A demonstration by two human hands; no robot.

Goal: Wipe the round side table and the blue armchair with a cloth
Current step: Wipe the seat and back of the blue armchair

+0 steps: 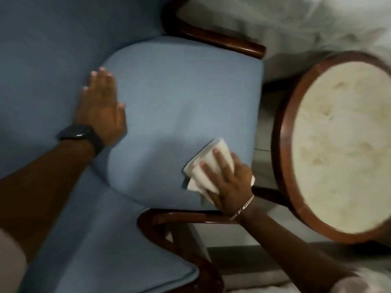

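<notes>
We look down on the armchair [169, 98], its blue seat filling the middle and its blue back running down the left. Dark wood arms [211, 37] curve along the seat's top edge and again along its lower edge, so the cushion is hemmed on those two sides; the side toward the bench drops off open. Most of the seat lies bare between our two hands.

The bench [281, 132], round with a dark wood rim and a pale mottled top, stands just beside the armchair on the right, a narrow strip of floor [262, 127] between them. Its top is bare. Something white and blurred lies beyond it at the upper right; we cannot tell what.

Our left hand [101, 106] lies flat with fingers spread where seat meets back, gripping nothing, a dark watch [80, 134] on the wrist. Our right hand [228, 182], a bracelet [243, 206] on its wrist, presses flat on the cloth [209, 157] with fingers extended rather than curled. The white, folded cloth sits on the seat near its lower right corner, close to the lower arm.

We can read no writing anywhere.
</notes>
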